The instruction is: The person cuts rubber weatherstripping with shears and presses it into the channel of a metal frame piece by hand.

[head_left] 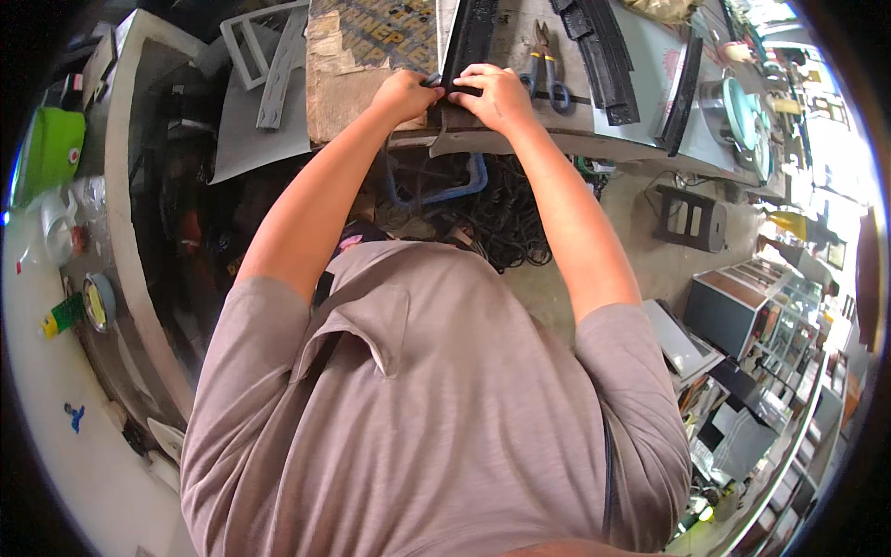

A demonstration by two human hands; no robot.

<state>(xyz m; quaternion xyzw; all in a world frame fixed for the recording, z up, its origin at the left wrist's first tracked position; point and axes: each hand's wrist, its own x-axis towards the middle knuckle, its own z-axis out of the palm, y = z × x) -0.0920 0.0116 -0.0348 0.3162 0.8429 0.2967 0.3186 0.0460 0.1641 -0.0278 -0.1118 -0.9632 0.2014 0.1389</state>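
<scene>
A long black channel-like strip [471, 42] lies over the near edge of the workbench, pointing away from me. My right hand [499, 97] is closed around its near end, fingers curled over the top. Close by on the left, my left hand [405, 98] is closed in a pinch beside the strip. A small dark piece shows at its fingertips, too small to name. Both hands almost meet at the bench edge. Right of my right hand lie snips [543, 70] with blue and yellow handles, jaws pointing away. A worn wooden board [339, 79] sits under my left hand.
More black strips [599, 60] lie on the bench to the right, near a pale green round lid [740, 113]. A blue clamp [450, 193] hangs below the edge above tangled black cables [510, 218]. A dark stool [691, 218] stands on the floor. White frames [264, 56] lean at left.
</scene>
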